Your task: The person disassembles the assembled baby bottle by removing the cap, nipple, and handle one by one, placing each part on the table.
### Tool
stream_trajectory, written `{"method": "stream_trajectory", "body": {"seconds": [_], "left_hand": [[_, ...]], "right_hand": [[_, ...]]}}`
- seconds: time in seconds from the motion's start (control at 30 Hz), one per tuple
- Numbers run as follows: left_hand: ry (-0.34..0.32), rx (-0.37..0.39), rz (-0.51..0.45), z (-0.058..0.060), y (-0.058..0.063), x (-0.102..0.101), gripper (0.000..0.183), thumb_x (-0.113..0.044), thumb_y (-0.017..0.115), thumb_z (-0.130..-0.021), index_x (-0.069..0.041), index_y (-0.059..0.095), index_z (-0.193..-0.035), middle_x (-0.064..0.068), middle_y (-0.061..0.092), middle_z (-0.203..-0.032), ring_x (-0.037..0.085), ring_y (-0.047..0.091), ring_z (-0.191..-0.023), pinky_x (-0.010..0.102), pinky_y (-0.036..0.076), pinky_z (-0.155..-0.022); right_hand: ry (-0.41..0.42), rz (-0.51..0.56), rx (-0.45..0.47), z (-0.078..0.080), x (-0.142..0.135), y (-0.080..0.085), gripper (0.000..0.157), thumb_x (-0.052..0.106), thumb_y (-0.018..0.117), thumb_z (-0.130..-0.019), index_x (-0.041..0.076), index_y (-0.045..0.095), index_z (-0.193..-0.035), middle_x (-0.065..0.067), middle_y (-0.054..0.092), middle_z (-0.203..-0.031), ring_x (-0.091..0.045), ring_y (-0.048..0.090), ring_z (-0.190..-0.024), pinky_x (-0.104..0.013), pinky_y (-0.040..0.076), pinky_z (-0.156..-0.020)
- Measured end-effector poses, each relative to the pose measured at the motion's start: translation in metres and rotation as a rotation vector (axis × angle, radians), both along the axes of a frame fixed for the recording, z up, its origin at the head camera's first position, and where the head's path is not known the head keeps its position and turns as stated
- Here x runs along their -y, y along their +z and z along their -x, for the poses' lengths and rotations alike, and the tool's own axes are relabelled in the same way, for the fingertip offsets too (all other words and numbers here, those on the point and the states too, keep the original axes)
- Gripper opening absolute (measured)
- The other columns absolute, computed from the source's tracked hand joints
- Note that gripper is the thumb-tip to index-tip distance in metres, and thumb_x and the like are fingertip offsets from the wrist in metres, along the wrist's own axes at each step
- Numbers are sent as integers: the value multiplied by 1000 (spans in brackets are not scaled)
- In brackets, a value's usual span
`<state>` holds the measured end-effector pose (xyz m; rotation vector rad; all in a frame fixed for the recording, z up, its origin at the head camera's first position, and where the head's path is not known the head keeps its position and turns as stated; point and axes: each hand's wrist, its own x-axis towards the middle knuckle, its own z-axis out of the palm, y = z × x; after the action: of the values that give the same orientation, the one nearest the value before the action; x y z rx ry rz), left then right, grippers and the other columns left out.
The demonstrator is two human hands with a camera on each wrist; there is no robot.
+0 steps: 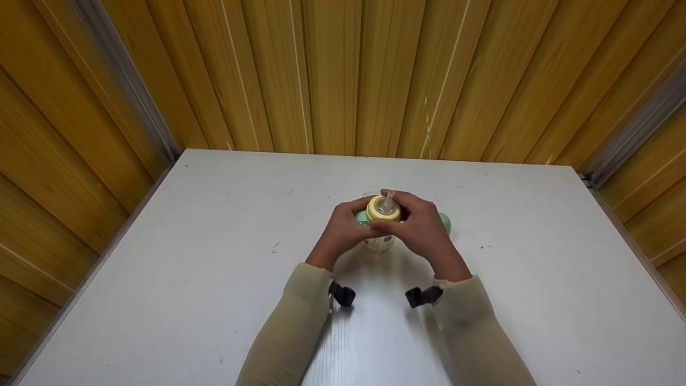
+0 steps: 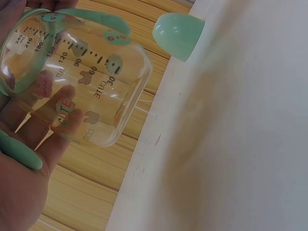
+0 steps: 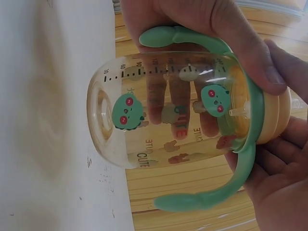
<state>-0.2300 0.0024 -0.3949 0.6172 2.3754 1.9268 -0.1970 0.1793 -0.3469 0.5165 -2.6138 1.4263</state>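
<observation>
A clear, amber-tinted baby bottle (image 3: 159, 144) with green handles (image 3: 183, 201), printed characters and measuring marks is held up between both hands, just over the table. Its yellow collar (image 1: 383, 214) carries a clear spout (image 1: 389, 200) facing up. My left hand (image 1: 348, 225) grips the bottle from the left; in the right wrist view its fingers show through the clear wall and its thumb lies near the collar. From the right, my right hand (image 1: 422, 222) grips the yellow collar with thumb and fingers. A green dome-shaped cap (image 2: 179, 36) stands on the table beyond my right hand.
The white table (image 1: 214, 257) spreads out under both forearms, with small dark marks on its surface. Yellow wood-patterned panels (image 1: 332, 80) wall it at the back and sides. A small black device (image 1: 343, 296) sits at each wrist over beige sleeves.
</observation>
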Motion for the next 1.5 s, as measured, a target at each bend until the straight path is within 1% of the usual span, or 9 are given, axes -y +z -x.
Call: {"method": "stream_trajectory", "body": {"seconds": [0.13,0.27,0.57,0.73,0.9,1.0,1.1,1.27,1.5], "left_hand": [[-2,-1,7,2,-1,0,64,-49,86,-66,-35,64,-125,-15,66,-119,9,62,-106,32,52,-91],[-8,-3,14,2,-2,0,65,-48,86,-66,-35,63,-126,-14,66,-121,10,61,-108,33,52,-92],[-10,10,44,1,-2,2,67,-45,86,-68,-29,63,-128,-11,66,-122,11,61,-110,34,51,-94],[-23,18,31,1,-2,6,65,-39,87,-68,-29,63,-127,-8,66,-122,14,61,-108,35,52,-92],[-47,14,16,1,-3,9,68,-35,89,-66,-28,62,-128,-7,66,-121,15,61,-107,34,52,-91],[-61,9,29,1,-3,10,68,-30,89,-67,-28,61,-129,-6,66,-122,15,61,-108,34,51,-92],[-71,16,43,1,-3,11,68,-29,90,-67,-28,61,-129,-7,65,-122,15,60,-109,35,51,-93],[-73,29,59,2,-4,11,70,-34,91,-64,-30,61,-127,-9,65,-121,14,60,-108,35,51,-92],[-62,31,78,1,-3,11,67,-36,89,-66,-29,62,-127,-9,66,-120,16,60,-108,36,51,-92]], "right_hand": [[-2,-11,-7,0,0,1,66,49,77,-77,20,59,-133,1,61,-131,-15,62,-109,-35,51,-89],[-1,-25,-22,0,0,1,64,48,77,-78,19,60,-132,0,62,-130,-16,62,-107,-35,51,-87],[-8,-45,-14,1,0,1,63,45,77,-78,18,60,-132,-1,62,-130,-16,62,-108,-36,52,-88],[1,-47,-37,1,3,0,61,44,78,-78,18,62,-130,-1,64,-127,-15,63,-104,-34,51,-85],[11,-38,-49,2,4,-1,59,42,79,-78,17,63,-129,-1,66,-123,-15,64,-101,-33,51,-83],[11,-39,-48,3,4,-1,59,41,79,-78,17,63,-129,-2,66,-122,-15,64,-101,-33,52,-83],[11,-36,-44,3,4,-1,58,40,79,-79,16,63,-129,-2,66,-123,-14,65,-102,-33,53,-83],[9,-39,-41,2,6,0,57,40,78,-79,16,63,-129,-2,66,-124,-14,65,-102,-33,53,-83],[-1,-43,-38,2,7,0,58,43,79,-78,17,63,-128,-1,66,-124,-15,64,-103,-34,53,-84]]}}
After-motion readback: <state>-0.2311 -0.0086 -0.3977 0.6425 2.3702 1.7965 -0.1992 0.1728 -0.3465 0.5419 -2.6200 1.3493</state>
